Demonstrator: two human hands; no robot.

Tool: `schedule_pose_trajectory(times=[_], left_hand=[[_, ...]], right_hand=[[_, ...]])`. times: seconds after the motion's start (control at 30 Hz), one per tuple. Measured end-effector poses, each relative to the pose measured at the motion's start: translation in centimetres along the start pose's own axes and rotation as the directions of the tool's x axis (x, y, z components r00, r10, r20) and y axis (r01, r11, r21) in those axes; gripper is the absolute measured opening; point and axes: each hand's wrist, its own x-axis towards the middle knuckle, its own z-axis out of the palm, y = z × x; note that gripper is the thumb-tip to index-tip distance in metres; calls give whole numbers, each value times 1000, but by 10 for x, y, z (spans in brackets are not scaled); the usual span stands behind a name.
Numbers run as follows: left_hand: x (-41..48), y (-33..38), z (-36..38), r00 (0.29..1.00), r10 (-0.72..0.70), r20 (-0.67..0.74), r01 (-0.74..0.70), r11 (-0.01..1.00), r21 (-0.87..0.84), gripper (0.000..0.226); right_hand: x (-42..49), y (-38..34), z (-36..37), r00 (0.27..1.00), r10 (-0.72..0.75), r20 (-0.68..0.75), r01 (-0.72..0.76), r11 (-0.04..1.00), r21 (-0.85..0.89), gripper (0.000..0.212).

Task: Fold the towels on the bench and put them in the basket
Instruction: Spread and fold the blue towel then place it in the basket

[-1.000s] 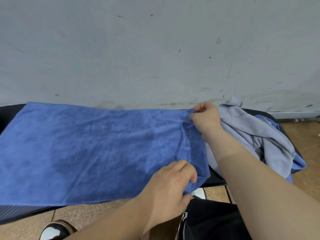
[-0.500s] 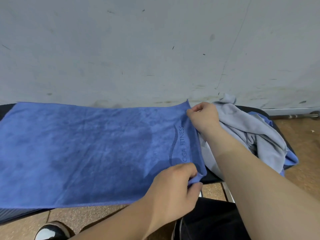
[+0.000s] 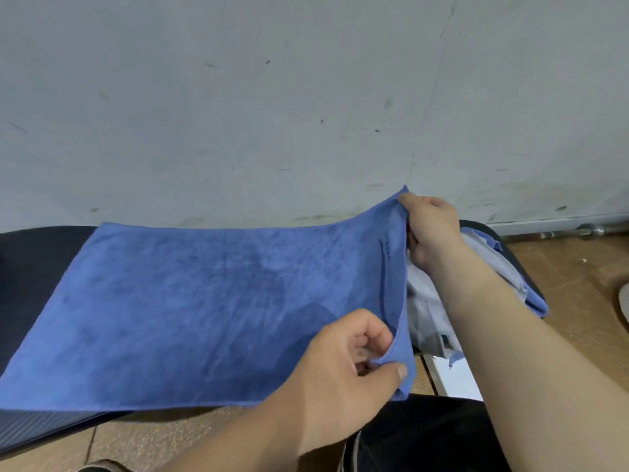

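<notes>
A blue towel (image 3: 204, 301) lies spread over the dark bench (image 3: 37, 267), its right edge lifted off the surface. My left hand (image 3: 347, 366) pinches the near right corner of that edge. My right hand (image 3: 430, 226) grips the far right corner, held up close to the wall. Behind the raised edge, on the right end of the bench, a crumpled pile of grey and blue towels (image 3: 510, 277) lies partly hidden by my right forearm. No basket is in view.
A grey scuffed wall (image 3: 306, 97) runs directly behind the bench. Brown floor (image 3: 561, 284) shows to the right and below the bench front. A white object (image 3: 452, 376) sits on the floor under my right arm. My dark trouser leg (image 3: 425, 437) is at the bottom.
Both hands have raised the towel's right edge off the bench, with the far corner now higher near the wall. The printed end has curled upward and the left bench end shows.
</notes>
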Motion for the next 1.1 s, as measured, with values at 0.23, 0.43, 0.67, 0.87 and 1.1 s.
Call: schedule_pose_trajectory(times=[0.23, 0.43, 0.67, 0.87, 1.1], left_hand=[[-27, 6, -49, 997, 75, 1, -75, 995, 60, 46], [-68, 7, -124, 993, 99, -60, -78, 956, 283, 56], [-110, 2, -217, 957, -86, -279, 151, 964, 221, 10], [-132, -11, -277, 916, -195, -349, 243, 965, 97, 13], [-134, -55, -314, 843, -243, -480, 494, 702, 513, 14]], right_hand=[[-52, -9, 80, 969, -14, 247, 11, 1000, 12, 12], [-99, 17, 167, 904, 56, 424, -33, 997, -63, 10], [-138, 39, 254, 843, 124, 523, -61, 989, -136, 7], [-159, 52, 322, 842, 123, 525, 9, 970, -241, 9], [-163, 104, 358, 851, 207, 483, 73, 864, -499, 10]])
